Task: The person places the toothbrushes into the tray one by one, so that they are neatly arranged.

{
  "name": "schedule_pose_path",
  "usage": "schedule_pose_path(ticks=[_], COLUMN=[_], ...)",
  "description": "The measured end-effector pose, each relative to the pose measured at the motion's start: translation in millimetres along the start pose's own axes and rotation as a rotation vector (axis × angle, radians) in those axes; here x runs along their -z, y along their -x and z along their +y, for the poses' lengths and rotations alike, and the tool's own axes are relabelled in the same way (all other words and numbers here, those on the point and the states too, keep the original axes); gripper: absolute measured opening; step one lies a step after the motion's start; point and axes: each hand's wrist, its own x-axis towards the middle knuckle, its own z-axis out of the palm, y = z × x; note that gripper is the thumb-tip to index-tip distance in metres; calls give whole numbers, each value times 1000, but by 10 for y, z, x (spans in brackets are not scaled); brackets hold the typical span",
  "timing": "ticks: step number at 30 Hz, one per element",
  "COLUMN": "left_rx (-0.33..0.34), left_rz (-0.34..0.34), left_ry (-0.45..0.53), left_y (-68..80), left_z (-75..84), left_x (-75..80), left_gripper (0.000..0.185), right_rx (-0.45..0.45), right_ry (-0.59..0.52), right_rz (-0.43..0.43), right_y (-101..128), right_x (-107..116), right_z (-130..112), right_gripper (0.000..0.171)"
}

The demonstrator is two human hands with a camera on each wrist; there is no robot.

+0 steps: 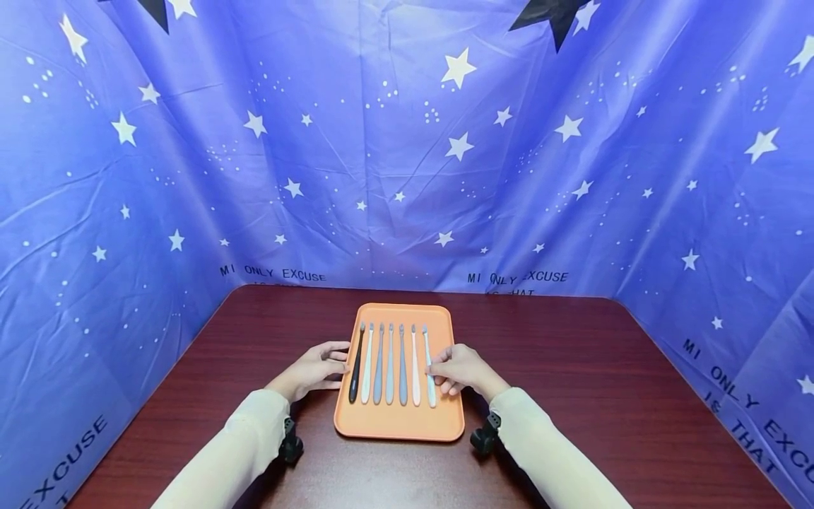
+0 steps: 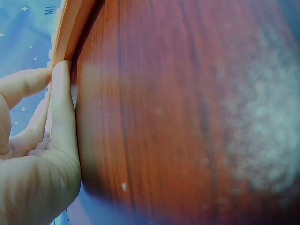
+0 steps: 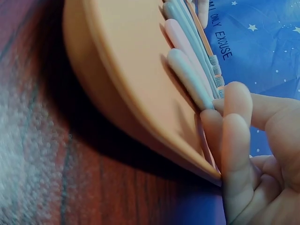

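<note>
An orange tray (image 1: 399,424) holds several toothbrushes side by side, heads toward the far end. A black toothbrush (image 1: 357,367) lies leftmost; pale, grey-blue ones and a pink toothbrush (image 1: 415,367) follow to the right. My right hand (image 1: 463,367) pinches the rightmost pale toothbrush (image 3: 187,75) between thumb and finger, its other fingers beside the tray's right rim. At the tray's left side, my left hand (image 1: 316,369) touches the edge with fingers extended; in the left wrist view its fingers (image 2: 63,103) lie against the tray's outer wall (image 2: 72,28).
The tray stands on a dark red wooden table (image 1: 559,382). A blue curtain (image 1: 381,177) with white stars and printed words hangs behind and on both sides. Black wrist devices (image 1: 486,433) sit below both sleeves, near the tray's front corners.
</note>
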Motion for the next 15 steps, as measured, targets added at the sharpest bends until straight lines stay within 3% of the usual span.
schedule_pose_path(ticks=[15], left_rx=[-9], left_rz=[-7], left_ry=[5], left_y=[-1], left_z=[-15], left_x=[8], left_gripper=[60], right_rx=[3], right_ry=[-8], right_rz=[3], right_y=[15], right_x=[-8], right_z=[7], right_gripper=[22])
